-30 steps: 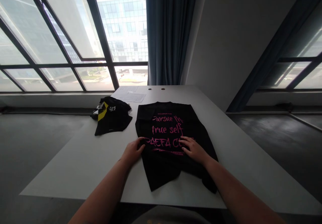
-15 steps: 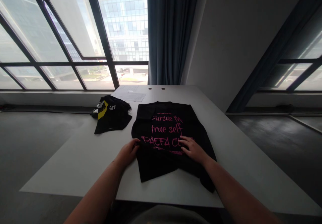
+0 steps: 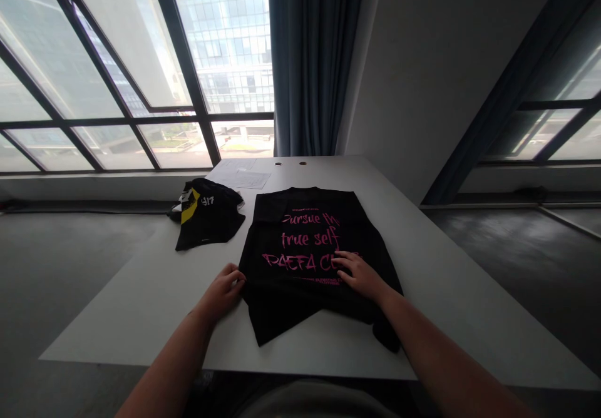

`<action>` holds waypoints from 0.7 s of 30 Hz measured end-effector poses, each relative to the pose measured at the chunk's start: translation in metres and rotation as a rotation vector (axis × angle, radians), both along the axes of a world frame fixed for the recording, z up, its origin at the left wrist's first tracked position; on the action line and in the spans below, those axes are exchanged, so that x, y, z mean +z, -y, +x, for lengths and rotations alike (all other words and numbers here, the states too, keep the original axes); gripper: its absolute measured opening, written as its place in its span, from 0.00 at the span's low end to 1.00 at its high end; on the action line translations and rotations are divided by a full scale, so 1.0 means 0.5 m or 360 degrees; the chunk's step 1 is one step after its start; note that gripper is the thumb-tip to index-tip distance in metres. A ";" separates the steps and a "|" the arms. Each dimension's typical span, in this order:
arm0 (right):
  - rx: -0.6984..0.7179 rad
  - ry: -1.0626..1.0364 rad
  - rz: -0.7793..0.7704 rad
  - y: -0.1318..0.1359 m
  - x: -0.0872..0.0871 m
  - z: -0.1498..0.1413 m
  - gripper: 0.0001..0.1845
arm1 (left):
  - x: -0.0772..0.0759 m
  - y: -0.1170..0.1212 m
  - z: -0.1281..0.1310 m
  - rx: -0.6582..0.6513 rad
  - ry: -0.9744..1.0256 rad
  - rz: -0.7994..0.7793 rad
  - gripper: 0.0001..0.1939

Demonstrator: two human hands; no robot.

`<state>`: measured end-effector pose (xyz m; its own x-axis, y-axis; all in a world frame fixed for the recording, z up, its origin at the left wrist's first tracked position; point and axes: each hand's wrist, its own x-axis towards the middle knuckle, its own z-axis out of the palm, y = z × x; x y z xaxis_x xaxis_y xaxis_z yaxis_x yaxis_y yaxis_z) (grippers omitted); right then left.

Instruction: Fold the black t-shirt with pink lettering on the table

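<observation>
A black T-shirt (image 3: pixel 291 293) with pink brush lettering lies flat on the white table (image 3: pixel 141 324), its lower part rumpled and folded unevenly. My left hand (image 3: pixel 221 291) pinches the shirt's left edge between its fingers. My right hand (image 3: pixel 359 276) rests flat on the printed front, fingers spread over the lowest line of lettering and hiding its end. Beyond the left side of the shirt lies a crumpled black garment (image 3: pixel 209 218) with yellow and white markings, not touching either hand.
Printed papers (image 3: pixel 244 175) lie at the far end of the table, near two small round holes. The table's edges drop to a grey floor on the left and right. Tall windows and a dark blue curtain (image 3: pixel 312 61) stand behind.
My left hand has moved left and drawn the shirt's left edge outward, widening the shirt. My right hand has stayed nearly still on the lettering.
</observation>
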<state>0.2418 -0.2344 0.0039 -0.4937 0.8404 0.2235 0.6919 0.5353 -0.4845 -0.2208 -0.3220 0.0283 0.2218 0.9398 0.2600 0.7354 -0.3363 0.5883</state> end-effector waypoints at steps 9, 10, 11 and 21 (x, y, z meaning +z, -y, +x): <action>-0.0025 -0.0001 0.0015 -0.003 -0.002 -0.001 0.22 | -0.011 -0.128 0.020 0.0258 -0.0380 0.0246 0.19; -0.0023 0.0000 0.0010 -0.002 0.000 -0.001 0.22 | -0.010 -0.155 0.033 0.0285 -0.0473 0.0221 0.20; -0.0019 0.0001 0.0006 -0.001 0.002 -0.002 0.22 | -0.009 -0.183 0.048 0.0331 -0.0570 0.0175 0.23; -0.0027 -0.0021 -0.0036 0.008 0.014 -0.003 0.21 | -0.047 -0.345 0.136 0.0697 -0.0855 -0.0319 0.36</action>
<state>0.2400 -0.2384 0.0111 -0.4763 0.8535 0.2111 0.6941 0.5124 -0.5056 -0.1528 -0.1497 0.0046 -0.1375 0.9899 0.0340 0.9831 0.1321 0.1270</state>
